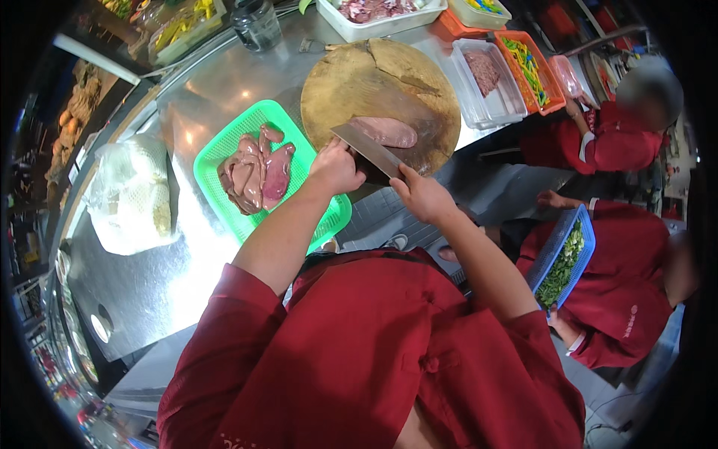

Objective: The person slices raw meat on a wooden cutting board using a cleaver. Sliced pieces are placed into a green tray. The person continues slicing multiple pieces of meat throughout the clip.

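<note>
My right hand grips the handle end of a Chinese cleaver, its broad steel blade slanting over the near part of a round wooden chopping block. A pale pink oval piece of meat lies on the block just beyond the blade. My left hand is at the blade's left end with its fingers bent. Whether it holds anything cannot be made out. Left of the block, a green perforated plastic basket contains several slabs of glossy raw organ meat, liver-like in look.
A plastic bag sits on the steel counter at left. Behind the block are a glass jar and a white meat tub. Minced meat fills part of a clear container. Two co-workers stand right, one holding a blue basket of greens.
</note>
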`<action>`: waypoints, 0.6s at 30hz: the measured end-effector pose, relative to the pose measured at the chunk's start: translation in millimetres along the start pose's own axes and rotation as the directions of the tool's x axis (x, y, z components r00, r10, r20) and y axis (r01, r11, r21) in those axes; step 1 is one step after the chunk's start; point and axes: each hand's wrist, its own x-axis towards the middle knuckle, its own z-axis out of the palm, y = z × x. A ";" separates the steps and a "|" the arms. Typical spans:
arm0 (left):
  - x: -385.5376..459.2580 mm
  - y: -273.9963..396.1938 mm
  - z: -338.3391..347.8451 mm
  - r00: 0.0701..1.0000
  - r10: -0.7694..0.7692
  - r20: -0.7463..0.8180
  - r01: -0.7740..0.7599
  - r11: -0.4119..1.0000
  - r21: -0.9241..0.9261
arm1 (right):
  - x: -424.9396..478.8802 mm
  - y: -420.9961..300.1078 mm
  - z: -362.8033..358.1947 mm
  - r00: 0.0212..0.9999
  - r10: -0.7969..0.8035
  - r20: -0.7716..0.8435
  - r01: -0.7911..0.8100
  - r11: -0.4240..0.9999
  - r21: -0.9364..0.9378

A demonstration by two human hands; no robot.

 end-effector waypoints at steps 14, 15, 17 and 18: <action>-5.2 -4.0 2.6 0.999 -0.022 -0.037 0.022 1.000 0.005 | -0.7 1.1 0.8 1.000 0.012 -0.004 -0.012 1.000 -0.001; -4.2 -3.8 0.0 0.999 -0.028 -0.030 0.028 1.000 0.003 | 2.9 0.1 0.6 1.000 0.005 -0.011 -0.005 1.000 0.003; -2.5 -4.9 0.4 0.999 -0.011 -0.053 0.011 1.000 0.002 | 10.6 -0.8 2.8 1.000 -0.010 -0.025 0.010 1.000 0.011; -2.4 -7.9 3.9 0.996 0.007 -0.085 -0.007 1.000 0.001 | 10.3 0.0 3.1 0.999 -0.029 -0.019 0.029 0.999 0.014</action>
